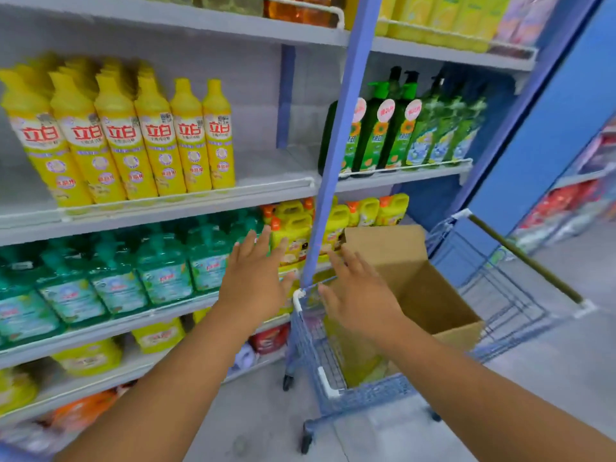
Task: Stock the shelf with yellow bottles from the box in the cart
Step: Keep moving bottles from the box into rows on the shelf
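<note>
Reaching forward, both my hands are empty. Left hand (254,281): grip spread, fingers straight, held in front of the teal bottles (163,268) on the lower shelf. Right hand (358,296): grip spread, palm down, over the near end of the cardboard box (430,291). Box: flaps up, standing in the blue wire cart (336,388); something yellow shows low inside it. Cart: on the floor, beside the shelving. Farther up, yellow bottles (133,141): upright rows on the left part of the middle shelf (273,186), bare space to their right. Green bottles (400,128): next bay.
</note>
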`<action>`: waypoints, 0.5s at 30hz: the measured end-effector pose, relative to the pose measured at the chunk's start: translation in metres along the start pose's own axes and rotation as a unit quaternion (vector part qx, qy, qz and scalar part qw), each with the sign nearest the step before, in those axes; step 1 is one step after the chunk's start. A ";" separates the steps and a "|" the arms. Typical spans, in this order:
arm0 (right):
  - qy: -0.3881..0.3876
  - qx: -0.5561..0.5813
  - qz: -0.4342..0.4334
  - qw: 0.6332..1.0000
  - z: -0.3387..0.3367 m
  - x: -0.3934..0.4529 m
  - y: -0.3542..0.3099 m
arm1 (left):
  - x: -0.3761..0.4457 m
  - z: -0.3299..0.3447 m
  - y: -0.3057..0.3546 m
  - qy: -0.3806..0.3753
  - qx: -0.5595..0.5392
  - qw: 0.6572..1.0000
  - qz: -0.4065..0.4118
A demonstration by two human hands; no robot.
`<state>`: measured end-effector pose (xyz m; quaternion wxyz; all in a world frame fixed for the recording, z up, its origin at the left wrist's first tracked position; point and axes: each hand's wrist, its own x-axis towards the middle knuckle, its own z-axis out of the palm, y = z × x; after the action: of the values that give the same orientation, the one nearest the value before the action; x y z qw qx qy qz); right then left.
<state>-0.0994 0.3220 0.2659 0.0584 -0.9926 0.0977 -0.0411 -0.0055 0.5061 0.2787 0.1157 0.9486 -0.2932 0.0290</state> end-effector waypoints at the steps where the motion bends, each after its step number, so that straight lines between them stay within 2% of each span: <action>1: 0.002 0.003 0.010 1.000 -0.003 -0.008 0.010 | 0.001 0.005 0.012 -0.003 -0.001 1.000 0.010; 11: 0.014 0.020 0.050 0.998 0.001 -0.058 0.143 | 0.015 0.047 0.141 -0.050 0.007 0.998 0.030; 15: -0.019 0.033 0.068 0.997 0.006 -0.078 0.219 | 0.022 0.073 0.210 -0.077 0.004 0.997 0.012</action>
<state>-0.2161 0.1246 0.2273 0.0961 -0.9818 0.1623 -0.0210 -0.1061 0.3084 0.2528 0.0889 0.9450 -0.3121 -0.0414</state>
